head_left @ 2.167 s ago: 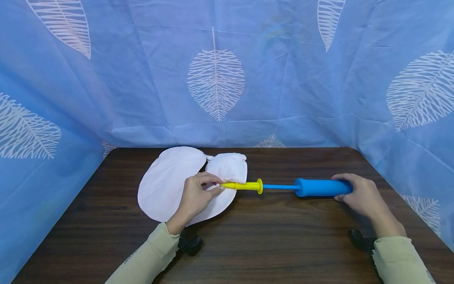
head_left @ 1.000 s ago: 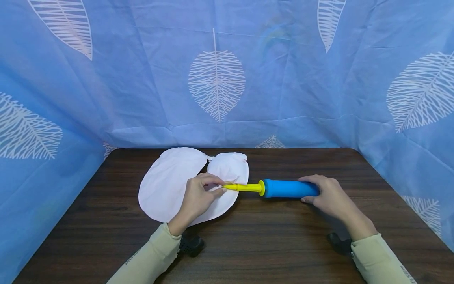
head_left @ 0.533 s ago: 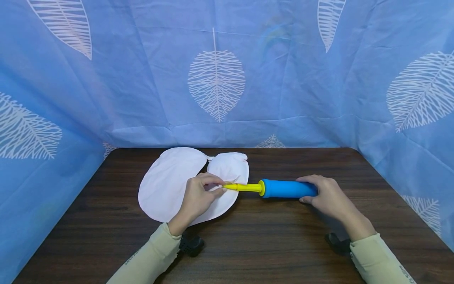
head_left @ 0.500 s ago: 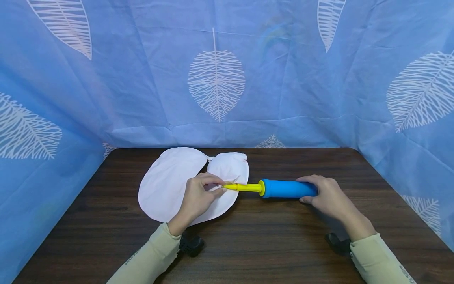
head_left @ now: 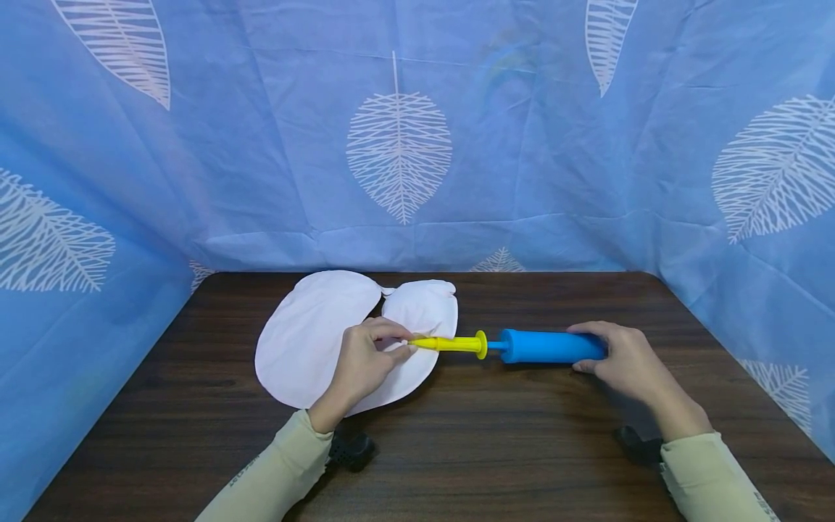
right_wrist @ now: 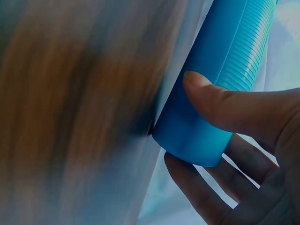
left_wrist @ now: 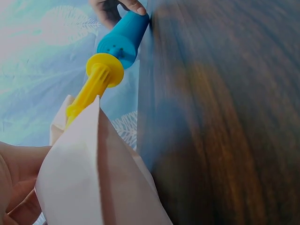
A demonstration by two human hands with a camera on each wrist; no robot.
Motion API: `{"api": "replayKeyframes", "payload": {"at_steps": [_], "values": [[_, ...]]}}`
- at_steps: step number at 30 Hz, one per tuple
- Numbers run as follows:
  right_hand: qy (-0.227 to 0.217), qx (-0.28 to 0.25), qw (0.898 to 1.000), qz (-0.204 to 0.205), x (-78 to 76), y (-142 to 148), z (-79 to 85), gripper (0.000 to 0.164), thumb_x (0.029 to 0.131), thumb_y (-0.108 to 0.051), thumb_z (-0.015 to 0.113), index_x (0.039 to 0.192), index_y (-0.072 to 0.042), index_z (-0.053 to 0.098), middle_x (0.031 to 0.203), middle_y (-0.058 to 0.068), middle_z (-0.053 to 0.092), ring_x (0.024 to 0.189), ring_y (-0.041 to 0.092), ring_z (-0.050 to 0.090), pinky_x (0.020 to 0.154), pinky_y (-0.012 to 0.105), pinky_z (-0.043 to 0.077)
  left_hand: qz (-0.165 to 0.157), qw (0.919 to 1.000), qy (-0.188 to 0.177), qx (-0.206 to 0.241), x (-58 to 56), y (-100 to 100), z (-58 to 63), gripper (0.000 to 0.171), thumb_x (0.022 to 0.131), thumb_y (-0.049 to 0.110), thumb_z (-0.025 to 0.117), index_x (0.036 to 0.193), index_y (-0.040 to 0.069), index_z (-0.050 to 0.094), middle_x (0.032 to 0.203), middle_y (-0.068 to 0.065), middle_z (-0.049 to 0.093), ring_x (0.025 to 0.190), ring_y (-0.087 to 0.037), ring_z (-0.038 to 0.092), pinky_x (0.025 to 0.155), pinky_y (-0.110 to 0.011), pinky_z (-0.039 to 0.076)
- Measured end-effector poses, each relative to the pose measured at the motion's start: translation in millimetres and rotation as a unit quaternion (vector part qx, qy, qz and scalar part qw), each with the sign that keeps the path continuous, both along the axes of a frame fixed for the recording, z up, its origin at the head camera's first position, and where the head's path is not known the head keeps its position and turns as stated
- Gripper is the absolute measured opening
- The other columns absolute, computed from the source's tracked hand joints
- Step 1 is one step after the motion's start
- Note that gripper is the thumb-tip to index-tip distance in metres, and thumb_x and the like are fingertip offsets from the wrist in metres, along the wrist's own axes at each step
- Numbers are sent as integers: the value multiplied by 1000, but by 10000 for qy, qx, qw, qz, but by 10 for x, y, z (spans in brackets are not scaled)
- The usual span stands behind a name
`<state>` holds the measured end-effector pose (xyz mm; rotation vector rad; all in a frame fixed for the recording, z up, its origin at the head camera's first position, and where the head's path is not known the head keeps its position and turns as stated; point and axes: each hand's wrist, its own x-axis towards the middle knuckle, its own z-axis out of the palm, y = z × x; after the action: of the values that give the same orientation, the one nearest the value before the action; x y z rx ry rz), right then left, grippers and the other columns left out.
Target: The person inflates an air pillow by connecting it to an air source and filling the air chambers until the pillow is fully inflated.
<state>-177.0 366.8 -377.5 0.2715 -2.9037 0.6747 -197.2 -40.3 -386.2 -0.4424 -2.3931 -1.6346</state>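
A hand pump (head_left: 551, 346) with a blue barrel and a yellow nozzle lies level above the table. Between barrel and nozzle flange shows a short piece of blue rod. The left hand (head_left: 365, 359) pinches the nozzle's tip at a small white valve on a white inflatable pillow (head_left: 313, 341). That pillow looks like a U-shaped neck pillow, lying mostly flat, its right lobe a little puffed. At the barrel's far right end, the right hand (head_left: 626, 362) grips it with thumb and fingers around it. In the right wrist view the thumb crosses the ribbed barrel (right_wrist: 211, 61).
The dark wood table (head_left: 496, 449) reaches back to a blue curtain (head_left: 489, 130) with white leaf prints, which also hangs at both sides. Black wrist mounts (head_left: 352, 451) sit below the sleeve cuffs.
The right hand slid the barrel left from far out until it met the yellow flange, then drew it back right a little, baring some rod. The left hand stayed in place.
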Motion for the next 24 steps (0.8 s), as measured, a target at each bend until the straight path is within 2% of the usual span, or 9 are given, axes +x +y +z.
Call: {"api": "replayKeyframes", "payload": {"at_steps": [8,24], "values": [[8,-1,9995,-305,15,256,-27,50,88,-5,86,135,-3,71,141,37,62,123,57,59,96,75,50,44,10000,-47,-15,-2,-4,9,15,83,-2,89,94,8,87,98,-2,81,102,-19,71,95,-33,65],[76,180,9973,-712,48,615,-57,51,88,-3,84,136,-3,69,141,43,57,125,64,53,92,75,48,132,9998,21,-122,1,-6,9,15,83,0,90,94,10,87,97,-1,81,100,-19,71,93,-38,65]]}}
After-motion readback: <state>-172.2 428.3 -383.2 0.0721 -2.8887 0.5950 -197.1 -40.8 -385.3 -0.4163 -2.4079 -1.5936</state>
